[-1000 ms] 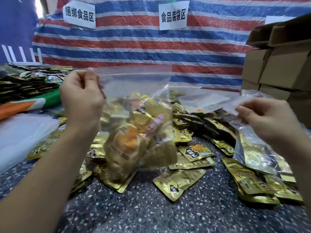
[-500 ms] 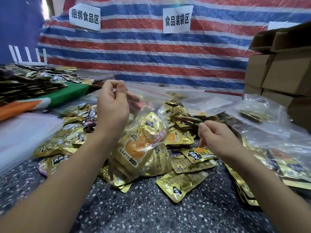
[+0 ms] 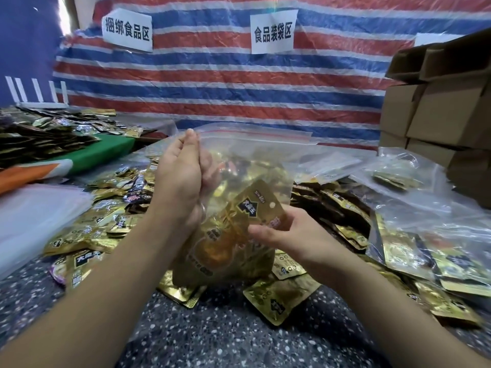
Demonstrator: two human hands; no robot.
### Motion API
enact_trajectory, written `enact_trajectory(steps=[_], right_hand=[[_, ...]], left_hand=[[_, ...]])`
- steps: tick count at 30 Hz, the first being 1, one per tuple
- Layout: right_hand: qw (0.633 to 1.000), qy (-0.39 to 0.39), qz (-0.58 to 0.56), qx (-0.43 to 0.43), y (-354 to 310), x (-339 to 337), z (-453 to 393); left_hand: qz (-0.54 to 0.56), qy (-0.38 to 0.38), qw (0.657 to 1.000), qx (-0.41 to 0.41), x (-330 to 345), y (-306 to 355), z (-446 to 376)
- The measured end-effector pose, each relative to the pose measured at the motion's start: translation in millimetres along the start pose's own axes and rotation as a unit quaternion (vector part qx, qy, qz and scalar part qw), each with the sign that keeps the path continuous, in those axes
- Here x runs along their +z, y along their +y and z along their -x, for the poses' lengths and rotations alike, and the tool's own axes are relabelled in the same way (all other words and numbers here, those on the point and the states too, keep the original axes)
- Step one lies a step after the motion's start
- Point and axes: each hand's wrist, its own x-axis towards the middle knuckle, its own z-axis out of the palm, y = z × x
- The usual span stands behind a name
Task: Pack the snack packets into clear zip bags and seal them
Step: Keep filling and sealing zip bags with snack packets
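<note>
half a second ago the right hand (image 3: 287, 235) was down among the loose packets on the table; now it has come up to the clear plastic zip bag (image 3: 249, 166) and pinches a gold foil snack packet (image 3: 261, 205) between thumb and fingers, tilted with its top corner leaning into the bag. the left hand (image 3: 183, 179) has shifted too: it was pinching the bag's rim high up, and now it lies flat along the bag's left side, fingers nearly straight and pointing up, steadying the plastic rather than clutching it. i read this as one more packet going in, so filling is not finished and the red zip strip (image 3: 255, 134) along the top stands unsealed. the packet sits at the bag's lower right, just above the right hand's fingers; whether it is already inside the plastic or pressed against the outside i cannot tell. more gold packets already fill the bag's bottom, which rests on the speckled dark table (image 3: 212, 335) among the scattered loose gold packets (image 3: 281, 296)
</note>
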Motion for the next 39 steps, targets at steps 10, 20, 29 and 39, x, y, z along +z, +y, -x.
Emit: enact_trajectory(steps=[10,20,29,39], right_hand=[[0.98,0.138,-0.128,0.058,-2.2,-5.6,-1.0],[0.984,0.004,-0.122,0.127,-8.4,-24.1,0.9],[0.973,0.095,-0.136,0.161,-20.3,-56.2,-35.6],[0.882,0.279,-0.367,0.096,-31.3,-136.1,-137.5]], left_hand=[[-0.359,-0.018,0.932,-0.05,-19.1,-19.2,-12.5],[-0.378,-0.038,0.923,-0.061,-21.6,-47.4,-7.5],[-0.338,0.044,0.94,0.003,-20.8,-45.9,-13.7],[-0.38,0.005,0.925,0.002,-17.6,-59.3,-4.5]])
